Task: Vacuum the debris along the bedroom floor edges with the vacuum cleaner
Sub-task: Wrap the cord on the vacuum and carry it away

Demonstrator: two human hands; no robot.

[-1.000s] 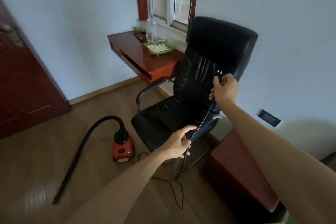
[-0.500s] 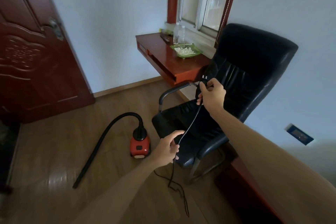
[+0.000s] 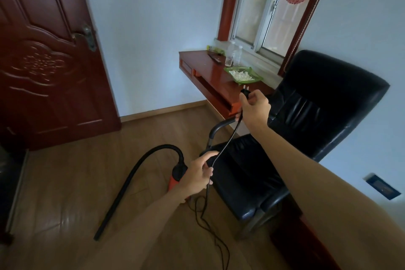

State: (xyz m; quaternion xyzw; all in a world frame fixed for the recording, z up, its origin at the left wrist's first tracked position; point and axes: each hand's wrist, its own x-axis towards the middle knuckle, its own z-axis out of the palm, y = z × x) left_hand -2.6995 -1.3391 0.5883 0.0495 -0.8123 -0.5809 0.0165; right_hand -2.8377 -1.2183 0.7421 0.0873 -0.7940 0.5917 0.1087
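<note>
Currently, on my head-camera feed, the right hand [image 3: 255,108] is raised in front of the black leather office chair [image 3: 317,116], with its fingers curled round the black plug [image 3: 245,92]. The plug's prongs stick up above the fist. From there the power cord [image 3: 226,143] runs taut down to the left hand [image 3: 197,176], which pinches it between thumb and curled fingers. Below that hand the cord falls slack and trails in loose loops over the wooden floor [image 3: 65,193].

The red vacuum cleaner [image 3: 173,183] sits on the floor just left of the chair's seat, mostly hidden behind the left hand. Its black hose [image 3: 140,166] arches up from the body, then lies along the boards toward the lower left.

Farther back I see a red-brown desk [image 3: 208,72] under the window [image 3: 269,6], carrying a green dish [image 3: 242,75] of white pieces and clear plastic bottles [image 3: 229,57]. A dark wooden door [image 3: 43,61] stands shut at the left. A blue wall outlet [image 3: 382,186] sits low on the right-hand wall, well apart from the plug.
</note>
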